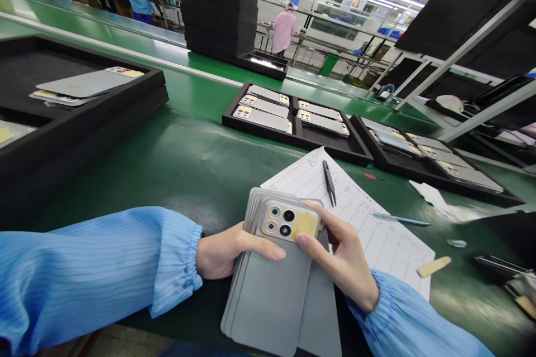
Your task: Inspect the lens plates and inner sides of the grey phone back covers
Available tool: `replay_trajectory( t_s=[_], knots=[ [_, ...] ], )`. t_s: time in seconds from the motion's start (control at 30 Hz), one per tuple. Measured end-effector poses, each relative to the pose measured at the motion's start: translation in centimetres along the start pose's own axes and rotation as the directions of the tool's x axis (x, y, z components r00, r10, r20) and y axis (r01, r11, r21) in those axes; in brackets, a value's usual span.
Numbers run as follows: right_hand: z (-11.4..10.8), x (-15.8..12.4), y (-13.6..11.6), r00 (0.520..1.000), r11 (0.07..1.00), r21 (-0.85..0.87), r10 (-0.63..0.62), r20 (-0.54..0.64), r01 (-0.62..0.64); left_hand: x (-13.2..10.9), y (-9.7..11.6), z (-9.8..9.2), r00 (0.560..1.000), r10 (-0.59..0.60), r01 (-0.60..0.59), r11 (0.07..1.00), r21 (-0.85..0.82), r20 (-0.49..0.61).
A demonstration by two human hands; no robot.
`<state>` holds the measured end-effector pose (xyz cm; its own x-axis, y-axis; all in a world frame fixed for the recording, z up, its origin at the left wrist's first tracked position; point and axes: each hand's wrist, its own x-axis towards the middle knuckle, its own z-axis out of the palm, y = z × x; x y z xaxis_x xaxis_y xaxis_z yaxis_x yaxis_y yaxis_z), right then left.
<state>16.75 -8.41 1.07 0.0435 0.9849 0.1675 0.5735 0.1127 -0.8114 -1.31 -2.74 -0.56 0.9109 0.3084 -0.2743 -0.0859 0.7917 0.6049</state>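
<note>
I hold a fanned stack of grey phone back covers (272, 290) over the near edge of the green table. The top cover shows a camera block with three lenses and a yellow film patch (305, 223). My left hand (226, 251) grips the stack from the left, its thumb lying across the top cover. My right hand (339, 256) clasps the stack from the right, thumb and fingertip pressed at the yellow patch. Both arms wear blue striped sleeves.
A printed sheet (377, 228) lies ahead with black tweezers (329, 181) and a pen (400, 220) on it. Black trays of covers (293, 122) (427, 159) sit beyond, another tray (84, 95) at left. A tall black tray stack (220, 5) stands behind. People work in the distance.
</note>
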Motion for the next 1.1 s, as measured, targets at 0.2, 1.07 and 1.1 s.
replay_trajectory(
  t_s=[0.2,1.07,1.1],
  knots=[
    [0.04,-0.09,-0.03,1.0,1.0,-0.005,-0.02,0.0,0.02,-0.06,0.08,0.09,1.0,0.005,-0.005,1.0,-0.003,-0.012],
    [-0.27,0.64,-0.21,0.983,0.991,0.018,0.129,0.132,-0.132,0.41,0.49,-0.08,0.975,-0.106,0.068,0.979,-0.192,-0.197],
    [-0.31,0.68,-0.13,0.982,0.989,0.037,0.136,0.132,-0.142,0.45,0.57,-0.09,0.969,-0.119,0.074,0.976,-0.206,-0.215]
  ],
)
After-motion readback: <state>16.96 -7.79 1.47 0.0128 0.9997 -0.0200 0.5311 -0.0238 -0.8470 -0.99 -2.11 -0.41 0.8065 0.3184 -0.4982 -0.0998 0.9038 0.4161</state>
